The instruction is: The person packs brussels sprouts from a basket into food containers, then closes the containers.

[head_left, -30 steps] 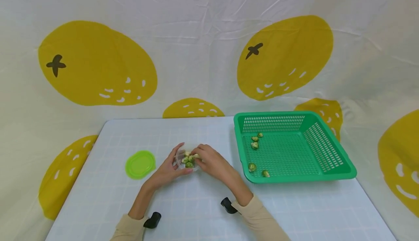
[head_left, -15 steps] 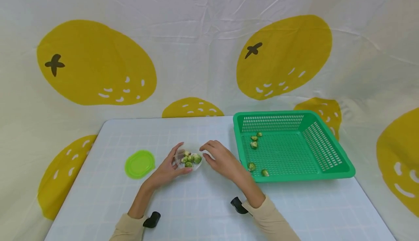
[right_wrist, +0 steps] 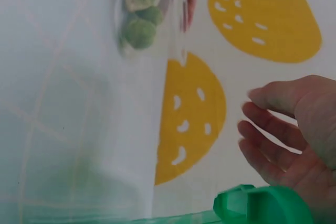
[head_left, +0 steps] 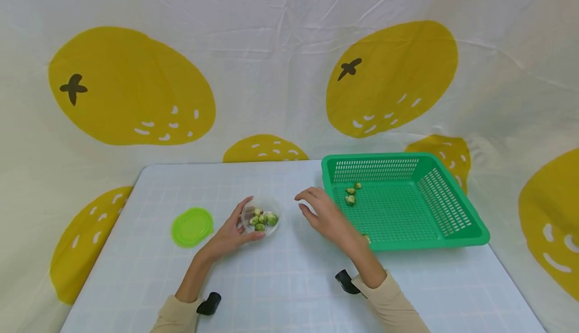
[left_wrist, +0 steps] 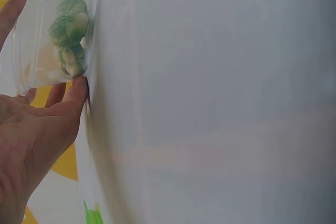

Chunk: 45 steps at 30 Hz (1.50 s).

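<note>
A clear round plastic tub (head_left: 273, 229) stands on the table with several Brussels sprouts (head_left: 262, 219) in it. My left hand (head_left: 230, 232) holds the tub from its left side, thumb at the near side and fingers behind. In the left wrist view the sprouts (left_wrist: 70, 27) show through the tub's wall. My right hand (head_left: 327, 216) hangs between the tub and the green basket (head_left: 407, 245), its fingers loosely bent with nothing in them. The right wrist view shows that hand (right_wrist: 294, 135) above the basket's rim, thumb and fingers apart.
Inside the basket, a few Brussels sprouts (head_left: 350, 200) lie along its left side, and another (head_left: 366, 237) is partly hidden by my right forearm. A lime-green lid (head_left: 192, 227) lies flat on the table left of my left hand. A patterned cloth (head_left: 280, 72) hangs behind the table.
My right hand has let go of a Brussels sprout in the tub and moved right toward the basket. My left hand stays on the tub.
</note>
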{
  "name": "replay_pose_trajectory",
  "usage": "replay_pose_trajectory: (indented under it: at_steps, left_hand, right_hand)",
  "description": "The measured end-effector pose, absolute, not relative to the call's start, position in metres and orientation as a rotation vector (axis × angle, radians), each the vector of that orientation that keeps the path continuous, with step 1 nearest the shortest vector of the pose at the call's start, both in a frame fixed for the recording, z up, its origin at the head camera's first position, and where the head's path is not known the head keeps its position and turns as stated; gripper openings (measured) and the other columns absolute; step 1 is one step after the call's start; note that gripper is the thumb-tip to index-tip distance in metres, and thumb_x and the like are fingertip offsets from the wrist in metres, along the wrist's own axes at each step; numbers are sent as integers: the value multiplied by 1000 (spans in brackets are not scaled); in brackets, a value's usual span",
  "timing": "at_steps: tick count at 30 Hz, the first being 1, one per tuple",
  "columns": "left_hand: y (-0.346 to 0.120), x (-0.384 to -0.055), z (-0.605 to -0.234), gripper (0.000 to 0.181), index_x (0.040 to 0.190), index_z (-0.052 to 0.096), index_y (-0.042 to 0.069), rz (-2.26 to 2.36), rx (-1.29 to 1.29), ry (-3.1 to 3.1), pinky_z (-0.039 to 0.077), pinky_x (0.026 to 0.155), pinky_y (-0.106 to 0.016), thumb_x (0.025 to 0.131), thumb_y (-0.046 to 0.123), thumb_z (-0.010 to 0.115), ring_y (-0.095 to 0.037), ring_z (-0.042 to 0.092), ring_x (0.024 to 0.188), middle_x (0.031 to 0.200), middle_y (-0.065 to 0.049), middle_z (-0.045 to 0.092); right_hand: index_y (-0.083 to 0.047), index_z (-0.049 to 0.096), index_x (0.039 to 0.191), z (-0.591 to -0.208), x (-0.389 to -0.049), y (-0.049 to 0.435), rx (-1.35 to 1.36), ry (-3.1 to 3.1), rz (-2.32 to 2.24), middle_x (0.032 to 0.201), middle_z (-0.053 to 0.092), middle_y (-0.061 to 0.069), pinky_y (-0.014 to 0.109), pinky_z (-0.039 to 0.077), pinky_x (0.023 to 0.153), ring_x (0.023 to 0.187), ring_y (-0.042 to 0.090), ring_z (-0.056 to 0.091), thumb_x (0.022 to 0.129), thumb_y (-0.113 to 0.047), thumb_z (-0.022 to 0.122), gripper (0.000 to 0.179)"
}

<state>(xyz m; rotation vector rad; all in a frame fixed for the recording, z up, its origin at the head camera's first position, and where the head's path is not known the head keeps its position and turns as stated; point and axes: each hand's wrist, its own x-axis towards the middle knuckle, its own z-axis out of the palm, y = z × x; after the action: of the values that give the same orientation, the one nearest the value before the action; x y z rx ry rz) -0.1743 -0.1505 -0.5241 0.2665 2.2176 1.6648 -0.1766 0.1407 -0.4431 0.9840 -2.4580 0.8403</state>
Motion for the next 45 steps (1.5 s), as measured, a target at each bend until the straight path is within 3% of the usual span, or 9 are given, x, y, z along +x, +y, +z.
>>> replay_pose_trajectory:
  at_steps: [14,23,45]
  left_hand:
    - [-152,-175,-525,105,164,16,35,1668,266,2203,26,121,-53,85,33,87,-35,18,154,169,-10,15]
    - [-153,-175,-525,105,164,16,35,1664,276,2209,25,121,-54,86,33,86,-38,18,154,169,-11,13]
    - [-152,-174,-524,105,164,16,35,1712,280,2159,24,122,-54,87,30,86,-36,19,154,167,-9,19]
  right_hand:
    - [-3,72,109,-443,-170,184,821,-2443,830,109,68,11,39,58,82,104,27,63,89,6,76,21]
    - [0,71,115,-447,-170,209,778,-2489,831,115,68,13,44,57,89,110,30,65,91,4,75,24]
    - [3,68,119,-456,-159,243,751,-2826,782,115,67,15,49,56,89,108,34,64,94,1,72,25]
